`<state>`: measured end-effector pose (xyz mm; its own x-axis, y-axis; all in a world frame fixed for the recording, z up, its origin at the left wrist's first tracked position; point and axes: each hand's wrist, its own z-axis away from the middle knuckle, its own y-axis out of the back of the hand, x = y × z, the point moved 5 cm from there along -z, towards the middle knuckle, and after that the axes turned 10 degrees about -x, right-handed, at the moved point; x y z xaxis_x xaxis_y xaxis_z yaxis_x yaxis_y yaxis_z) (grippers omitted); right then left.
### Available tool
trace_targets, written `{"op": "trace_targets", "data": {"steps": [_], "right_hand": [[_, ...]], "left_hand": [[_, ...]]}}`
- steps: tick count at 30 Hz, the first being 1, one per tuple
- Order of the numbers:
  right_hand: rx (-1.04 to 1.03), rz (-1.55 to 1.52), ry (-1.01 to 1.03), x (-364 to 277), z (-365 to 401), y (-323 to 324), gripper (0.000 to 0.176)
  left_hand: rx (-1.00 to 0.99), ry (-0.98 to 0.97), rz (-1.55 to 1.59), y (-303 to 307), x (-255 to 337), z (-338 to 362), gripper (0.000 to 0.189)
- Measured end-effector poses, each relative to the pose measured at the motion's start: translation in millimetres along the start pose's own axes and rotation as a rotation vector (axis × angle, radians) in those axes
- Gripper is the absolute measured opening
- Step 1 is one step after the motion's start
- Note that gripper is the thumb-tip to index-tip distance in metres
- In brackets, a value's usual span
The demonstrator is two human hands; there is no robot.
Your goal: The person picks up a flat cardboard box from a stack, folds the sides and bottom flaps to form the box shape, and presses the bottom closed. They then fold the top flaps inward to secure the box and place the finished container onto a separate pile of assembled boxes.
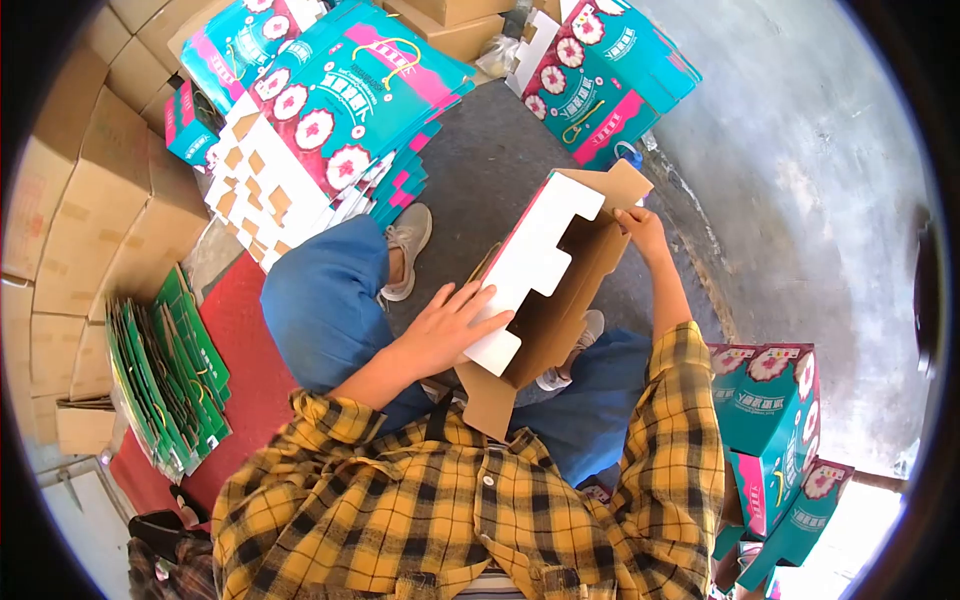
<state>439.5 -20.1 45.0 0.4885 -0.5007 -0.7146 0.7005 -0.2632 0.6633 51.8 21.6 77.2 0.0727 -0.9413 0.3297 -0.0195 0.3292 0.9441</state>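
Box (567, 310) sits slanted between the person's knees, in front of the plaid shirt (460, 500), its open mouth up and its brown inside showing. One long side carries a white flap (518, 283) with a notched, tabbed edge; a thin pink-red strip shows along its outer fold. Brown end flaps stand out at both ends, the far flap (615, 184) by the right hand (638, 228) and the near flap (487, 402) close to the shirt. Left hand (452, 325) lies on the near part of the white flap, palm down, fingers spread and unclenched, thumb stretched along it toward the notches. Right hand is at the far corner, thumb and fingertips closed on the brown edge beside the far flap, the other fingers curled. Blue trousers (325, 300) flank the box, and a pale shoe (407, 252) rests on the dark floor (480, 150) to its left; another shoe (575, 352) shows partly behind the box. Ahead on the left lies a fanned pile (355, 105) of flat teal and pink cartons, with white notched flaps toward the person; more teal cartons (605, 85) lie ahead on the right. Green cartons (165, 370) stand packed together on the left, partly on a red mat (245, 315), near stacked brown boxes (100, 205). Folded-up teal boxes (775, 420) stand to the right, near the right sleeve (675, 420).
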Motion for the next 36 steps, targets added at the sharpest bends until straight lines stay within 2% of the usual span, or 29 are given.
{"op": "trace_targets", "data": {"steps": [5,8,12,21,23,27,30,32,36], "right_hand": [[-0.019,-0.003,-0.028,1,-5,-5,0.035],[-0.002,-0.024,0.024,-8,-1,-5,0.034],[0.004,0.034,0.052,16,-12,-6,0.033],[0.040,-0.005,0.041,13,-6,-4,0.028],[0.013,-0.173,0.105,3,1,-5,0.023],[0.001,-0.094,0.086,9,-4,-6,0.019],[-0.011,-0.092,0.096,11,-3,-5,0.019],[0.018,-0.045,0.131,4,1,-5,0.018],[-0.017,0.000,0.194,18,-6,-3,0.017]], "left_hand": [[-0.136,-0.093,-0.093,6,-6,-14,0.090],[-0.115,-0.143,-0.099,6,-9,-17,0.089],[-0.135,-0.165,0.001,11,-8,-13,0.088],[-0.075,-0.148,0.191,1,-1,5,0.070],[-0.132,-0.131,0.284,4,3,16,0.065],[-0.116,-0.098,0.338,-8,8,31,0.058],[-0.008,-0.007,0.371,-21,14,33,0.050],[0.105,0.121,0.290,-24,19,30,0.045],[0.269,0.258,0.232,-36,27,17,0.044]]}}
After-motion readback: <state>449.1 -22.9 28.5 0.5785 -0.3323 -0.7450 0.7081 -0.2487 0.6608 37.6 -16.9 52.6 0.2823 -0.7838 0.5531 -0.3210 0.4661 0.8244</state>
